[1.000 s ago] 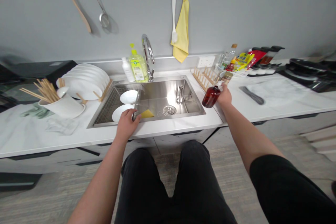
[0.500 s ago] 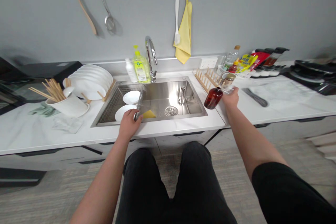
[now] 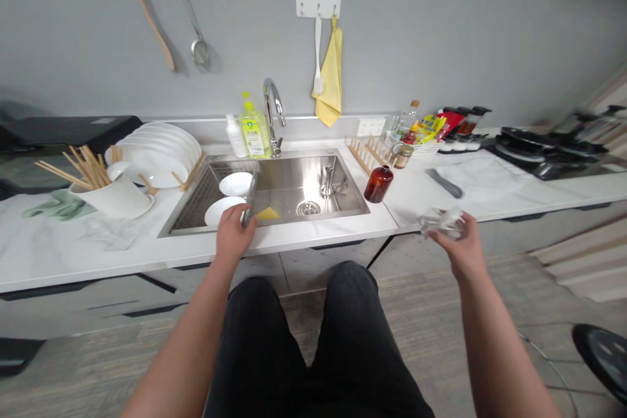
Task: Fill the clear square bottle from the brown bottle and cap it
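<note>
Right hand: here you are on the right, your right hand at the counter's near edge, thumb and fingers pinched around crumpled clear plastic.
Clear plastic: it sits between your thumb on the near side and your fingers on the far side, its loose folds poking out left beyond the thumb tip; whether it brushes the counter is hard to say.
Left hand: over at the sink, your left hand is at the near rim, fingers curled, right by the near end of a see-through upright piece; the fingertips blur into it, so I can't tell if you're gripping it or just touching.
White bowls: two of them in the sink's left part, the near bowl just beyond your left fingers, the far bowl behind it.
Yellow piece: a small yellow piece lies in the sink, just right of that hand.
Amber bottle: upright right of the sink, the amber bottle stands left of and beyond the plastic, clear of your fingers.
Dark utensil: a dark utensil lies on the counter, straight beyond the plastic.
</note>
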Demonstrator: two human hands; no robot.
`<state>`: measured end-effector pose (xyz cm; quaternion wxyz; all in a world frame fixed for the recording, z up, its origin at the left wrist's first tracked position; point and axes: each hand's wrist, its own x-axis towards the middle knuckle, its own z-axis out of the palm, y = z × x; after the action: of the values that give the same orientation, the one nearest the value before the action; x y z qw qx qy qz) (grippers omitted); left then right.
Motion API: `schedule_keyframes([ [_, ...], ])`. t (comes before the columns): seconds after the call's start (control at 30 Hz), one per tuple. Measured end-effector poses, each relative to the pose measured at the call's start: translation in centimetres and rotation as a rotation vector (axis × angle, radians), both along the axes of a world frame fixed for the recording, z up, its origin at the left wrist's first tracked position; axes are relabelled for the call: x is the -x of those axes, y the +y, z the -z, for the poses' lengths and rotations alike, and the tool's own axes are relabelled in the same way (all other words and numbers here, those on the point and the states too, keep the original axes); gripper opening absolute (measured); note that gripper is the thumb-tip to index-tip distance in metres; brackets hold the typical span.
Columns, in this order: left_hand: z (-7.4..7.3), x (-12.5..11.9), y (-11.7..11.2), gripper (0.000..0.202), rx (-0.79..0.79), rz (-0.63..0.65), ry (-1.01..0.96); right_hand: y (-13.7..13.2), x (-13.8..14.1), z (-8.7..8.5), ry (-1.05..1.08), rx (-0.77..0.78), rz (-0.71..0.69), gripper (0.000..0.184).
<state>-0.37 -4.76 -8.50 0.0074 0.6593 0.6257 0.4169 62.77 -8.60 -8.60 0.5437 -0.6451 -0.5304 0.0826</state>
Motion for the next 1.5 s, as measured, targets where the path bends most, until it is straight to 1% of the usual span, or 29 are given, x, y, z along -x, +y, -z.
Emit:
schedule_keyframes([
  [0.07, 0.3, -2.8, -2.3, 0.038, -0.034, 0.064, -0.122, -4.0, 2.1, -0.4, 0.155, -0.005, -0.078, 0.089],
  [0.17, 0.5, -8.5, -6.9, 0.036, -0.024, 0.291, -0.26, -8.3, 6.3, -1.0, 0.323, 0.087, -0.276, 0.087],
  [0.23, 0.0, -12.0, -10.1, 0.036, 0.023, 0.455, -0.295, -9.9, 9.6, -1.4, 0.414, 0.173, -0.488, 0.084],
  [0.27, -0.4, -13.3, -11.5, 0.038, 0.045, 0.527, -0.308, -10.5, 11.3, -1.6, 0.442, 0.185, -0.581, 0.084],
  [0.33, -1.8, -14.9, -13.8, 0.046, 0.094, 0.642, -0.318, -11.2, 14.8, -2.2, 0.49, 0.223, -0.77, 0.086],
  [0.37, -2.6, -15.2, -14.6, 0.051, 0.115, 0.685, -0.322, -11.5, 16.6, -2.6, 0.5, 0.235, -0.862, 0.087],
  [0.43, -4.2, -14.9, -16.1, 0.057, 0.139, 0.749, -0.339, -12.1, 19.7, -3.6, 0.511, 0.256, -1.01, 0.088],
  [0.53, -6.4, -13.5, -18.1, 0.051, 0.144, 0.821, -0.389, -13.1, 23.3, -5.1, 0.57, 0.266, -1.103, 0.09],
  [0.63, -7.7, -12.4, -20.0, 0.045, 0.13, 0.889, -0.456, -13.9, 25.7, -6.1, 0.598, 0.263, -1.207, 0.09],
  [0.73, -8.4, -12.0, -21.4, 0.039, 0.146, 0.882, -0.505, -14.6, 27.5, -6.2, 0.547, 0.242, -1.334, 0.085],
  [0.8, -8.8, -11.9, -21.8, 0.037, 0.175, 0.853, -0.538, -15.1, 28.3, -6.0, 0.521, 0.229, -1.354, 0.084],
  [0.87, -8.9, -12.0, -22.0, 0.038, 0.202, 0.831, -0.598, -15.6, 28.9, -5.8, 0.492, 0.224, -1.313, 0.084],
  [0.93, -8.7, -12.3, -21.9, 0.035, 0.225, 0.821, -0.67, -16.1, 29.1, -5.7, 0.433, 0.194, -1.234, 0.084],
  [1.03, -7.7, -13.6, -21.6, 0.027, 0.205, 0.765, -0.794, -16.9, 29.3, -5.8, 0.311, 0.111, -1.083, 0.082],
  [1.13, -6.4, -15.5, -21.5, 0.039, 0.164, 0.63, -0.961, -17.5, 29.6, -6.0, 0.243, 0.063, -0.963, 0.078],
  [1.2, -5.9, -16.3, -21.6, 0.05, 0.142, 0.576, -1.023, -17.6, 29.7, -5.8, 0.236, 0.049, -0.948, 0.075],
  [1.27, -5.8, -16.5, -21.9, 0.068, 0.136, 0.613, -1.041, -17.4, 29.6, -5.5, 0.256, 0.053, -0.955, 0.074],
  [1.33, -6.1, -16.0, -22.0, 0.088, 0.157, 0.706, -1.058, -17.2, 29.3, -5.2, 0.287, 0.066, -0.949, 0.074],
  [1.37, -6.2, -15.6, -22.0, 0.09, 0.173, 0.739, -1.062, -17.1, 29.1, -5.2, 0.298, 0.073, -0.94, 0.074],
  [1.4, -6.4, -15.3, -21.9, 0.088, 0.184, 0.75, -1.055, -16.9, 29.0, -5.2, 0.303, 0.08, -0.933, 0.074],
  [1.5, -6.3, -14.9, -21.2, 0.08, 0.164, 0.679, -0.973, -16.7, 28.9, -5.4, 0.297, 0.096, -0.941, 0.073],
])
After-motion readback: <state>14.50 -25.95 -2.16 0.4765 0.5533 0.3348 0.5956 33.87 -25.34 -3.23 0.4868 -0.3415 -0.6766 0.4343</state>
